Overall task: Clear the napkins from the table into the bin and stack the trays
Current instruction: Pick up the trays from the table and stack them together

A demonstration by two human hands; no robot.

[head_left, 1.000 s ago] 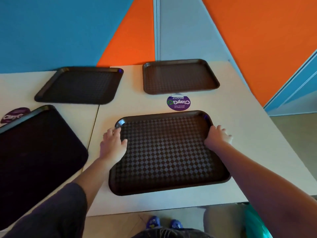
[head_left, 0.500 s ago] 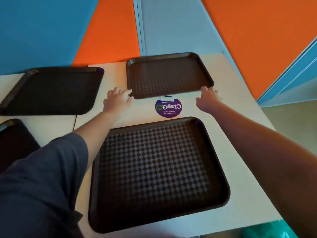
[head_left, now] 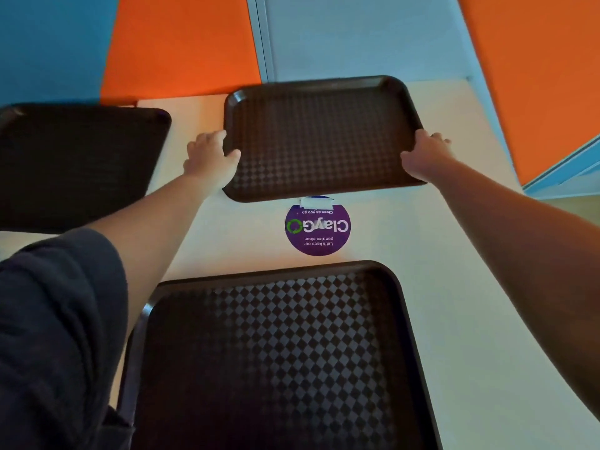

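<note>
The table point(head_left: 454, 287) is seen from above, pale and bare of napkins in the part that shows; no bin is in view, so the napkin half of the task cannot be judged from here. Three dark trays are visible on it. The near tray point(head_left: 276, 368) lies flat at the front edge, closest to the person, and is no longer touched: a second ago it was gripped at both sides, and it has since been let go. The left tray point(head_left: 74, 164) lies well apart on the adjoining tabletop, untouched. The far tray point(head_left: 321, 138) is set against the wall side of the table, beyond a round purple sticker point(head_left: 317, 226) that lies between it and the near tray.

The far tray is now held at both short sides, where half a second ago the hands were only being brought toward it. The left hand point(head_left: 209, 157) is closed on its left rim, thumb laid over the edge onto the tray's floor. The right hand point(head_left: 427, 154) is clasped on the right rim in the same manner. Whether the tray is already lifted off the table cannot be told.

The stacking step is judged to be under way: the far tray is likely to be carried back and set onto the near tray.
</note>
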